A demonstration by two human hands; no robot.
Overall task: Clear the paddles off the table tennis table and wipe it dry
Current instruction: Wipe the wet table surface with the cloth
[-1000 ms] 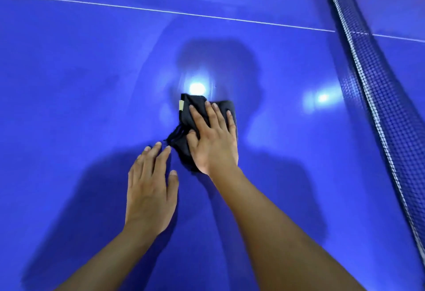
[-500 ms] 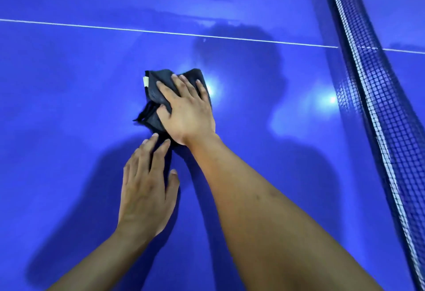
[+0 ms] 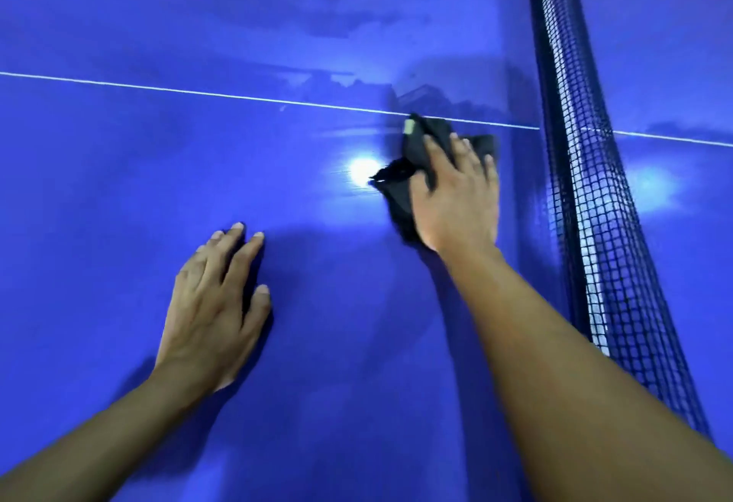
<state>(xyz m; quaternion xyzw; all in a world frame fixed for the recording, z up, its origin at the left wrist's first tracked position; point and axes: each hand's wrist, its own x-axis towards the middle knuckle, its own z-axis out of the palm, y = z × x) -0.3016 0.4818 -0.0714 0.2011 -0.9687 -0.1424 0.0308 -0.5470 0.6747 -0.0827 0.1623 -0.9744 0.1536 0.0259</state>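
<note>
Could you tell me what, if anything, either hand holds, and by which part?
Nothing is gripped: the right hand presses flat on the dark cloth; the left hand rests on the table.

Blue table (image 3: 119,184) w/ white line (image 3: 198,92), black cloth (image 3: 400,200), black grid-mesh net (image 3: 595,224).

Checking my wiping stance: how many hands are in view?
2: the left hand lies flat on the table; the right hand presses the dark cloth beside the net. Neither is hidden.
</note>
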